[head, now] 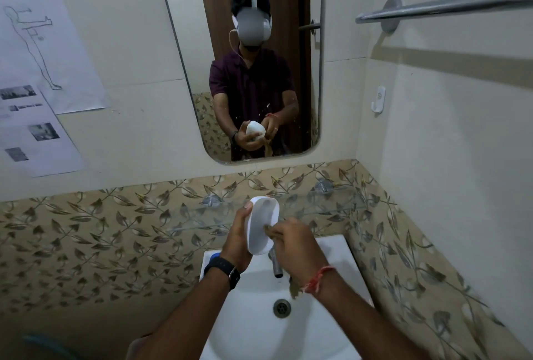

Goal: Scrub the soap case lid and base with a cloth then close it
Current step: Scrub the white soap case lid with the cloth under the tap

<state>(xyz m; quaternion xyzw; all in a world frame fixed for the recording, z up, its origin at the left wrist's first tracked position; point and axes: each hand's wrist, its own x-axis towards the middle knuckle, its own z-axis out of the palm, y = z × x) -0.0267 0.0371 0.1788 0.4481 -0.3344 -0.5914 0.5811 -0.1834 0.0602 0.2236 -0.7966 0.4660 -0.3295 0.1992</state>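
My left hand (238, 240) grips a white oval soap case half (264, 222) from its left side, holding it upright with the hollow inside facing me, above the sink. My right hand (297, 247) holds a brownish cloth (269, 230) pressed against the lower inside of that half; a tail of the cloth (294, 290) hangs below my right wrist. I cannot tell whether this half is the lid or the base. The other half of the case is not visible.
A white sink (248, 328) with a drain (282, 307) lies below my hands, its metal tap (277, 266) just behind them. A glass shelf (317, 204) runs along the leaf-patterned tiles. A mirror (245, 13) hangs above, a towel rail (444, 7) at the right.
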